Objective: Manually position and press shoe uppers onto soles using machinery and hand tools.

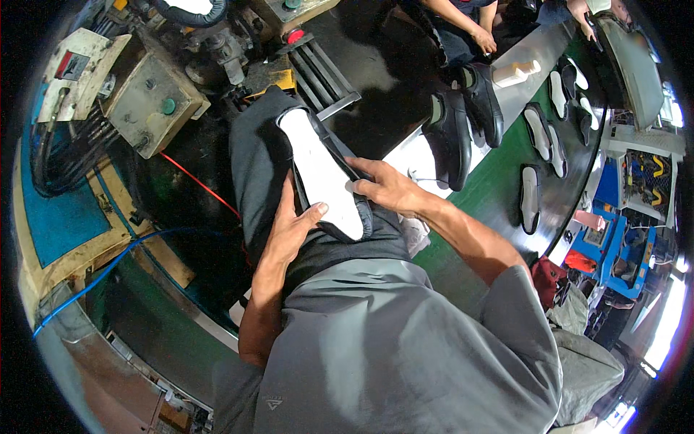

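A black shoe upper with a white bottom (323,177) lies sole side up across my lap, its toe end toward my body. My left hand (289,226) grips it from the left, the thumb laid on the white bottom near the toe. From the right, my right hand (387,186) closes on the other edge, with its thumb on the rim and its fingers partly hidden beyond the black side. A black shoe (454,141) and another black shoe (483,105) with thick soles stand on the bench to the right.
Several white-bottomed uppers (530,199) lie on the green belt at right, near a pale bottle (515,74). Another person's hand (483,40) shows at the top. Machinery with a control box (155,105) stands left; a blue hose (108,267) runs below it.
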A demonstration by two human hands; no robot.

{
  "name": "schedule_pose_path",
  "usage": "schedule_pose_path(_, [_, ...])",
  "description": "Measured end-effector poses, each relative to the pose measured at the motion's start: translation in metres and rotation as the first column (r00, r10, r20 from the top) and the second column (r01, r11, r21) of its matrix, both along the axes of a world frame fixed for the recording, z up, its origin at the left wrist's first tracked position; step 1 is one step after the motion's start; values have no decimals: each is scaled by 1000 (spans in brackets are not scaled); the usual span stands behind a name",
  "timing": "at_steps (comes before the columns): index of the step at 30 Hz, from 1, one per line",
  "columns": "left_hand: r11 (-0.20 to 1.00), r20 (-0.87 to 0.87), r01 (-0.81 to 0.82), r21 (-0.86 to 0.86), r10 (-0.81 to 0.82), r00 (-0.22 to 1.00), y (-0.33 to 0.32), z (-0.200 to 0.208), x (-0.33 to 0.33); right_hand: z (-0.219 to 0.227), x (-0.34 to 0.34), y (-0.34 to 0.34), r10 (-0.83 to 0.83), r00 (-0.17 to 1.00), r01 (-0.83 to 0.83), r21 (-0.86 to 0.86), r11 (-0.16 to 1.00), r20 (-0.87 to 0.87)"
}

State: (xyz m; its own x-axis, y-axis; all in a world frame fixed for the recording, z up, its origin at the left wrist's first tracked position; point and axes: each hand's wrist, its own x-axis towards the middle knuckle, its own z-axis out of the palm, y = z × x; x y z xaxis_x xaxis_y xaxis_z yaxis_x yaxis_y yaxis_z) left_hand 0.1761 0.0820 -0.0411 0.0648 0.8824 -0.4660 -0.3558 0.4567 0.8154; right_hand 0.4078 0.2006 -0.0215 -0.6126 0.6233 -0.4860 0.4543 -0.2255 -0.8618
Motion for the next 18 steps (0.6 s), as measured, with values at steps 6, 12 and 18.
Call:
schedule_pose_path(6, [990,-182,20,143,7,983,-6,-12,0,5,9,2,180,981,-183,34,983,69])
schedule_pose_path(12, [987,217,-79,-139,109,970,4,8,4,62,-19,-31,305,879,-477,679,559,366])
schedule_pose_path(18, [970,-167,-225,-90,208,964,59,18,-26,53,-22,-20,238,877,-474,677,563,417])
